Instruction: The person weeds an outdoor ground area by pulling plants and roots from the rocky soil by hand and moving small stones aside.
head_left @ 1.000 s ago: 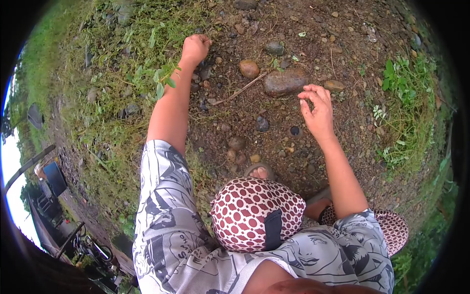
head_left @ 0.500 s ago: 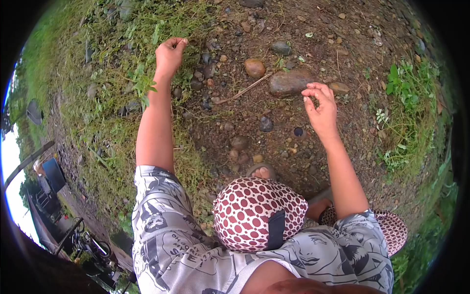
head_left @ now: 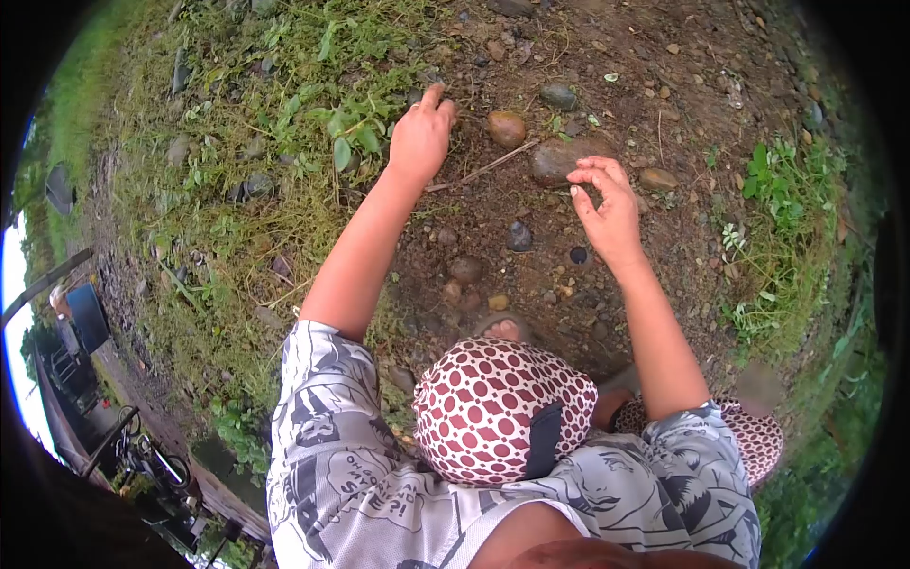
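Note:
My left hand is stretched over the edge between weeds and bare soil, back upward, fingers extended and slightly apart. Nothing shows in it. A dark stone lies beside its fingertips, and a leafy weed grows left of the wrist. My right hand hovers with curved fingers, thumb apart and nothing between them. Its fingertips overlap the large brown stone in view; I cannot tell whether they touch. An orange-brown stone and a thin stick lie between the hands.
Green weeds grow at the right, and low grass covers the left. Several stones, including a dark one, dot the soil. My patterned knee and sandalled foot are below. A bicycle stands far left.
My left hand has moved right, from the weeds to the soil's edge, and its pinched fingers have opened out. My right hand has shifted slightly left and stays open.

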Tool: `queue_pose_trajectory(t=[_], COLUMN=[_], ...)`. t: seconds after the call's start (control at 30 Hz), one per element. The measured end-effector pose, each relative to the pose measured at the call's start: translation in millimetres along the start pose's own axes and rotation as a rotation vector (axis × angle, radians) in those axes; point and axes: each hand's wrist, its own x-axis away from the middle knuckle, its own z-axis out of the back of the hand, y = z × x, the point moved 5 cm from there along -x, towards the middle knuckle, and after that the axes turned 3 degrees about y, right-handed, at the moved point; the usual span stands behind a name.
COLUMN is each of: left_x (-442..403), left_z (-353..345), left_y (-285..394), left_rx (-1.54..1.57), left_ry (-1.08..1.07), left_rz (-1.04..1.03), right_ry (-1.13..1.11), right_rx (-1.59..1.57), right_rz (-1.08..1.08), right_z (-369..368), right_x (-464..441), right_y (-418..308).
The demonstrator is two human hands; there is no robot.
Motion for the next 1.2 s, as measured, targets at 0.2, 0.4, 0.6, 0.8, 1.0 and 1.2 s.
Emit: queue_pose_trajectory(t=[0.2, 0.4, 0.6, 0.8, 1.0, 1.2], left_x=[-24.5, -28.2, 4.7, 100.7, 185.4, 193.8], left_z=[-31.2, -34.5, 22.7, 71.8, 53.0, 52.9], left_y=[-32.7, -40.7, 2.5, 45.2, 49.1, 87.9], left_rx=[-0.256, -0.168, 0.188, 0.377, 0.474, 0.501], left_ry=[-0.127, -0.159, -0.01, -0.07, -0.105, -0.048], left_rz=[0.16, 0.093, 0.092, 0.31, 0.491, 0.525], right_ry=[0.029, -0.024, -0.026, -0.178, -0.223, -0.292], right_rx=[0.018, 0.127, 0.307, 0.558, 0.381, 0.306], right_rz=[-0.04, -0.022, 0.026, 0.057, 0.104, 0.36], right_z=[14.8, 3.1, -38.9, -95.2, -111.3, -4.6], right_x=[11.5, -18.2, -109.7, -171.0, -200.1, -193.7], right_y=[15.2, 8.0, 25.8, 47.1, 62.3, 36.4])
